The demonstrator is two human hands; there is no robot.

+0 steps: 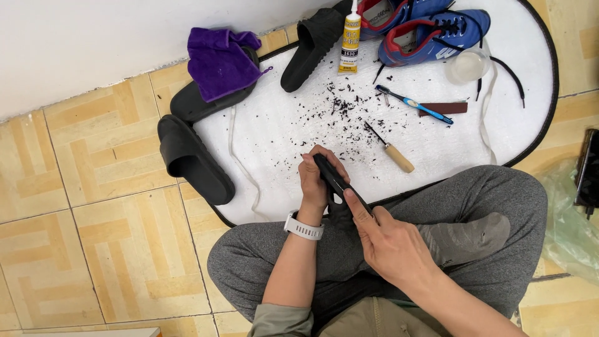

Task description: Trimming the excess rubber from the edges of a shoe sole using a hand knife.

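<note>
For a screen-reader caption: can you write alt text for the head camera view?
Seated cross-legged, a person grips a black sole piece in the left hand while the right hand presses a finger along it. Ahead, a white mat holds black shavings, an awl, glue tube, toothbrush, blue shoes and black slippers.

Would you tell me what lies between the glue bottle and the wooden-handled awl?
In the head view, only black shavings on the white mat lie between glue bottle and awl.

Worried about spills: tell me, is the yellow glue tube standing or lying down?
Lying down: the yellow glue tube rests flat on the white mat.
</note>
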